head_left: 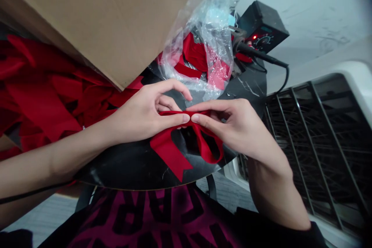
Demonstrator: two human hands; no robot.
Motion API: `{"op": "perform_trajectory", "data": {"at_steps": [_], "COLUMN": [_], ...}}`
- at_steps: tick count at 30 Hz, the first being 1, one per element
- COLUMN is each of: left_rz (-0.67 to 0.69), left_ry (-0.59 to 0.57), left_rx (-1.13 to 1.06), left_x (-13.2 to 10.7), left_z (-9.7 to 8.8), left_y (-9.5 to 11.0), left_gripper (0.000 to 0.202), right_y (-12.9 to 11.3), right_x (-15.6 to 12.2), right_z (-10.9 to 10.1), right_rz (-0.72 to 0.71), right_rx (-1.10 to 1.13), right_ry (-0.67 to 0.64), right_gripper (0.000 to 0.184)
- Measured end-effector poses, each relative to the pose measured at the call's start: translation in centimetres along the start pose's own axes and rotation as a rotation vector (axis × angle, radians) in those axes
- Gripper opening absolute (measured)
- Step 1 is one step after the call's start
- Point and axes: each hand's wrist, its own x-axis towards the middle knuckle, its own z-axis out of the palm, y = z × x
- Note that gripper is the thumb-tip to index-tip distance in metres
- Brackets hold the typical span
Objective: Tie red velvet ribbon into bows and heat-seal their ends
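A red satin-like ribbon (pixel 171 151) is folded into a bow shape, with a loop (pixel 209 145) and a notched tail hanging over the black round tabletop (pixel 122 172). My left hand (pixel 145 114) pinches the ribbon's top band from the left, between thumb and fingers. My right hand (pixel 229 124) pinches the same band from the right. The two thumbs nearly touch at the middle of the ribbon. Part of the ribbon is hidden behind my fingers.
A heap of cut red ribbon (pixel 43 93) lies at the left under a tilted cardboard sheet (pixel 95 15). Behind my hands are a clear plastic bag (pixel 209 46) holding red pieces and a black control unit (pixel 261 27) with a corded pen-like tool (pixel 258 54). A metal grille (pixel 316 151) stands right.
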Motion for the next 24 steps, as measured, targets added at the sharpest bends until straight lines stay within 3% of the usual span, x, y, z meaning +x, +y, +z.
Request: {"op": "perform_trajectory", "data": {"at_steps": [3,5,8,10,14,18,21,24], "left_rz": [-0.075,-0.158,-0.23,-0.201,-0.095,-0.048,0.004,0.047], "left_ry": [0.017,0.018,-0.011,0.022,0.213,0.327,0.394,0.479], "left_rx": [0.015,0.059,0.09,0.038,-0.091,-0.124,-0.1,-0.099], "left_x": [0.2,0.5,1.2,1.5,1.4,0.9,0.6,0.5], "left_z": [-0.1,-0.2,-0.6,-0.9,-0.7,0.0,0.4,0.5], "left_y": [0.0,-0.1,-0.3,-0.4,-0.5,-0.3,0.0,0.1], "left_gripper": [0.038,0.039,0.028,0.016,0.014,0.021,0.015,0.014], "right_y": [0.4,0.7,0.7,0.0,-2.2,-2.8,-2.5,-2.1], "right_x": [0.5,0.9,0.7,-0.2,-2.7,-2.7,-1.3,-0.8], "right_z": [0.3,0.6,0.8,1.0,2.7,6.5,8.6,9.0], "right_rz": [0.05,0.066,0.006,-0.088,-0.202,-0.093,-0.049,0.034], "right_rx": [0.07,0.162,0.126,-0.061,-0.323,-0.295,-0.282,-0.063], "right_ry": [-0.003,-0.011,0.012,0.11,0.487,0.517,0.635,0.662], "right_gripper": [0.014,0.028,0.037,0.029,0.017,0.032,0.018,0.01]}}
